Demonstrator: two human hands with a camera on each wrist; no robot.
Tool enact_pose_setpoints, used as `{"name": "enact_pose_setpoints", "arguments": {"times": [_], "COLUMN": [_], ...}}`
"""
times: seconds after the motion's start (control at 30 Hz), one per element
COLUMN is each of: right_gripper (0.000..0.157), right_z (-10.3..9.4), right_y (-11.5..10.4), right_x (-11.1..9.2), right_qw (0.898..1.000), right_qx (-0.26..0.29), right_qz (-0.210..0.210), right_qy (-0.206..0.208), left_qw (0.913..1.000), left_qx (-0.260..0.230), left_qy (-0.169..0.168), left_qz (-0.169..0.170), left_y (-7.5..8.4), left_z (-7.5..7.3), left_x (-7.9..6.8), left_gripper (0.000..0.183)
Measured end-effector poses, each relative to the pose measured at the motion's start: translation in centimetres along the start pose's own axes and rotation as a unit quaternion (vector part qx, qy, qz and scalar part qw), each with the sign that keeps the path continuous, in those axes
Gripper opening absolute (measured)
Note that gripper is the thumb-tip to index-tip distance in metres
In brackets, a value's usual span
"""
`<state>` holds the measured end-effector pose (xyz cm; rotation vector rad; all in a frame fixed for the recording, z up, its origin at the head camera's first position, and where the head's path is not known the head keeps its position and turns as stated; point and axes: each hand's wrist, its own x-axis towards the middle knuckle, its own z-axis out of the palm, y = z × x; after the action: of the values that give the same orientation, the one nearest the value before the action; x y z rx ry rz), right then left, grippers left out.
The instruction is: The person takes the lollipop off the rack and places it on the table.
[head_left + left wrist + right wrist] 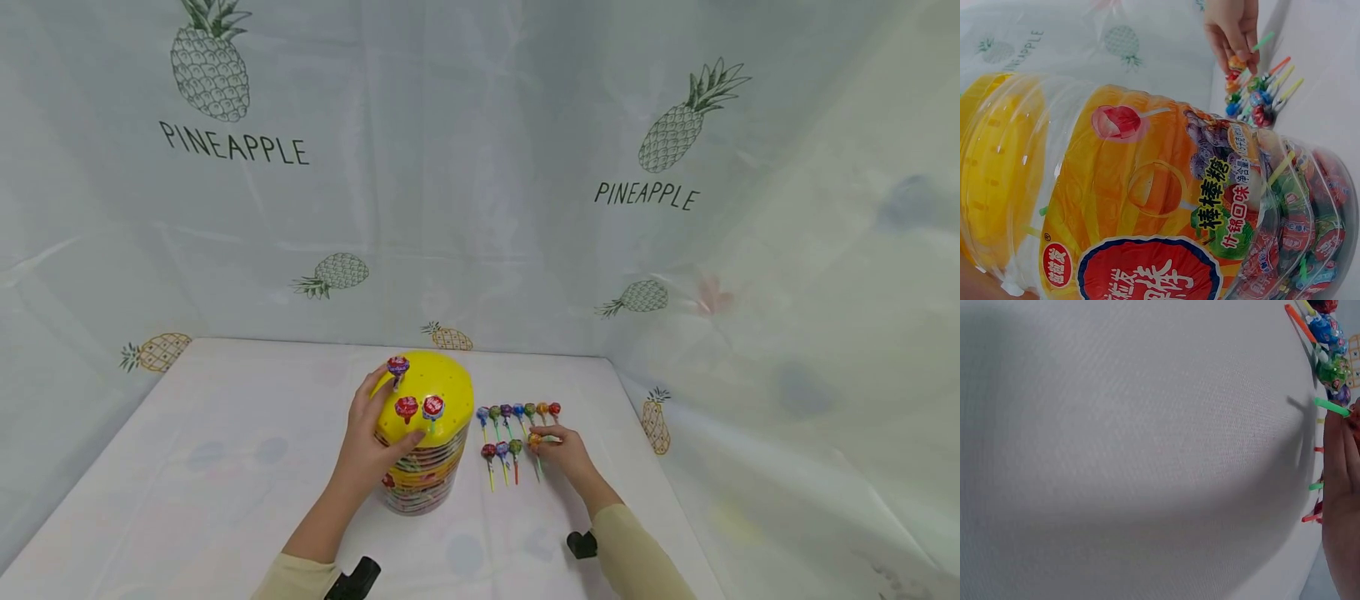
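Right hand [564,452] pinches an orange lollipop [534,442], left hand [365,448] fingers spread against yellow lid [442,379]; apparent laying-out next requires aligned release.

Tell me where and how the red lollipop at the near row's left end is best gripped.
Pinch the red lollipop by its yellow stick, probably best from the person's side. The stick is thin and points that way, while the wrapped head sits close beside the blue lollipop, with the jar off its other side.
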<state>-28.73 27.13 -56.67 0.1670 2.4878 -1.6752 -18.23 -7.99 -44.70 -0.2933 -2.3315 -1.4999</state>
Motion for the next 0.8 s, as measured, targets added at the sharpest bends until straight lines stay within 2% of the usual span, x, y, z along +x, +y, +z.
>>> {"name": "enact_pose_setpoints", "arguments": {"times": [0.23,0.37,0.6,0.8], "right_gripper": [0.021,0.02,0.021,0.021], "right_z": [-0.03,0.04,0.36,0.51], "right_y": [0.23,0.09,-0.26,-0.27], "right_x": [0.42,0.49,0.48,0.54], "right_qw": [0.995,0.991,0.988,0.985], "right_qx": [-0.09,-0.127,-0.152,-0.17], "right_qz": [-0.04,-0.036,-0.026,-0.036], "right_qy": [0.006,0.003,-0.001,0.002], "left_qw": [1.0,1.0,1.0,1.0], "left_qx": [-0.004,-0.005,-0.004,-0.006], "left_qy": [0.0,0.001,0.003,-0.001], "left_qz": [-0.002,-0.001,0.003,-0.001], "left_y": [0.26,0.13,0.08,0.2], "left_z": [-0.06,-0.05,-0.02,-0.08], "left_x": [0.09,0.08,0.1,0.08], "left_gripper": [0.08,0.08,0.079,0.079]}}
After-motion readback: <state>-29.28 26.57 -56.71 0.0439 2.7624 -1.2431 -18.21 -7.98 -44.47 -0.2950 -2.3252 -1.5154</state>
